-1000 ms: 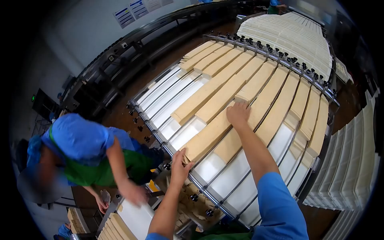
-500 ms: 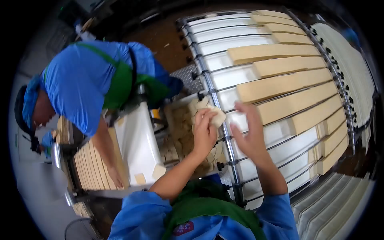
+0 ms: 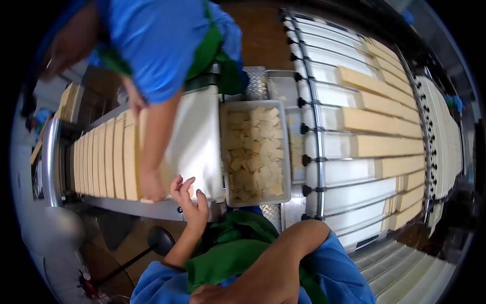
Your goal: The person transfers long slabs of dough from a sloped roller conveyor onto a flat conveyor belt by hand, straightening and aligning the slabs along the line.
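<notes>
My left hand [image 3: 188, 198] is open with fingers spread and holds nothing. It hovers at the near edge of a white belt [image 3: 195, 137], next to a co-worker's hand [image 3: 151, 186] that rests on tan slabs [image 3: 101, 157] lined up on that belt. My right forearm lies folded across my green apron, and my right hand [image 3: 215, 295] sits at the bottom edge, partly cut off, so its grip is unclear. A white bin [image 3: 289, 152] full of tan offcuts [image 3: 253, 152] stands just right of my left hand.
The co-worker [image 3: 162, 40], in a blue shirt and green apron, leans in from the top left. On the right, a lane conveyor with metal rods [image 3: 314, 152] carries long tan strips [image 3: 377, 147]. White trays [image 3: 405, 273] lie at the lower right.
The view swung left toward the bin and belt. My left hand let go of the tan piece and dropped to the belt's edge. My right hand pulled back from the lanes to my body.
</notes>
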A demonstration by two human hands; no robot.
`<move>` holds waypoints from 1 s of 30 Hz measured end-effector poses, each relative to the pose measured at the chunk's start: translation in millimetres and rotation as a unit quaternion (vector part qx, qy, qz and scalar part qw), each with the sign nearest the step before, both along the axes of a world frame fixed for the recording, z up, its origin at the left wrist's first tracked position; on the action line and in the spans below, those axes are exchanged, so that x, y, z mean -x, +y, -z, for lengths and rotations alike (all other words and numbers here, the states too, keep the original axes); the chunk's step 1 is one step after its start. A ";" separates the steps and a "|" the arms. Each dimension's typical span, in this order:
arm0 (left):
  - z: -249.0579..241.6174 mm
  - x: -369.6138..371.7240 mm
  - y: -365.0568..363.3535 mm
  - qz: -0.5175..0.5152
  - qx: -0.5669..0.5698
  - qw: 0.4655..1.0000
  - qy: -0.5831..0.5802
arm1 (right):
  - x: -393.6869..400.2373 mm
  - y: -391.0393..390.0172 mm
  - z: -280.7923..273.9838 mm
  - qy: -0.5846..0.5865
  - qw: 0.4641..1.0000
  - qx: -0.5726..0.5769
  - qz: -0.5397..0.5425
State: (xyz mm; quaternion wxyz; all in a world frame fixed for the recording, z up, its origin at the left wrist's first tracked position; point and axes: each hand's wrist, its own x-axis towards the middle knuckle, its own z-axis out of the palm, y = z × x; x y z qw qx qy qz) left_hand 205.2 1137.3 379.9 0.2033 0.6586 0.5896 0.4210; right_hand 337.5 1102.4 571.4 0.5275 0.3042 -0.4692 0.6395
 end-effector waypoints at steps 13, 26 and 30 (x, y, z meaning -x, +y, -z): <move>104.7 244.0 33.3 -0.272 0.215 0.928 0.134 | 169.4 142.0 88.1 -0.458 0.840 -0.024 0.290; 82.7 232.1 61.0 -0.150 0.254 0.938 0.184 | 274.2 354.2 252.4 -0.821 0.294 -0.006 0.490; 79.6 234.6 68.5 -0.102 0.364 0.911 0.165 | 279.9 366.7 245.6 -0.853 0.254 -0.019 0.456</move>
